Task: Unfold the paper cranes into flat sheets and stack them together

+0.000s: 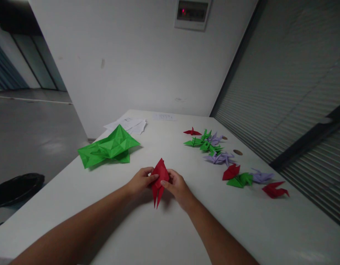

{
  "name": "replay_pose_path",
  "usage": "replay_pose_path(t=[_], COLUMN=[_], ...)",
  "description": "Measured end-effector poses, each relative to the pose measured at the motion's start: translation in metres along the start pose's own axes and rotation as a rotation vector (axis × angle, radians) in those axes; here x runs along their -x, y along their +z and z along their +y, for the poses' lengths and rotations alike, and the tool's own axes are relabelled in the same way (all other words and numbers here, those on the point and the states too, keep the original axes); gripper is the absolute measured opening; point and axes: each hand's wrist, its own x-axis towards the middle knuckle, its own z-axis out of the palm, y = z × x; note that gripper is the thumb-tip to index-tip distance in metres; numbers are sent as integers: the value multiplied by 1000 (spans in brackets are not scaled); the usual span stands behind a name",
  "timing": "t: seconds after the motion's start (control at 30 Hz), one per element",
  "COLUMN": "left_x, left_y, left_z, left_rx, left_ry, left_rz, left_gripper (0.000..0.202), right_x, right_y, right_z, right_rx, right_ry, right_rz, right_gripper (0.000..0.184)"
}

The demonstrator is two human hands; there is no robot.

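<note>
A white table [170, 228] fills the lower frame, running from the bottom edge up to a white wall [136, 55] at top centre. Slatted shutters [291, 84] take the right side. Low at the far left, off the table, sits a black bin [16, 187].

On the table's left centre lies a large crumpled green sheet [109, 149], creased all over. Behind it, near the wall, is a small stack of white papers [128, 125]. Right of centre a scatter of folded cranes [214, 147] in green, purple and red trails toward the right edge, ending in a lone red crane [274, 190].

At the frame's middle, both hands meet on a red fold [159, 180], a narrow diamond with two long points hanging toward the viewer, held just above the tabletop. The left hand [140, 181] pinches its left edge between thumb and fingers; the right hand [178, 186] pinches the right edge the same way.
</note>
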Motion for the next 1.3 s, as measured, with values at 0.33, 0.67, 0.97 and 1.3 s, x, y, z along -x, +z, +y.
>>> replay_pose_path(t=[0.33, 0.67, 0.97, 1.3], left_x=[0, -1, -1, -5], left_y=[-4, -4, 0, -8], left_z=[2, -1, -3, -6], left_rx=[-419, -447, -240, -166], left_ry=[231, 210, 102, 25], left_rz=[-29, -43, -57, -74], left_gripper=[22, 23, 31, 42], right_x=[3, 6, 9, 7], right_y=[-5, -11, -19, -25], right_z=[-11, -20, -24, -20], right_rx=[-193, -242, -382, -463], right_ry=[211, 255, 350, 328], right_rz=[70, -48, -165, -171], right_gripper=[32, 36, 41, 35])
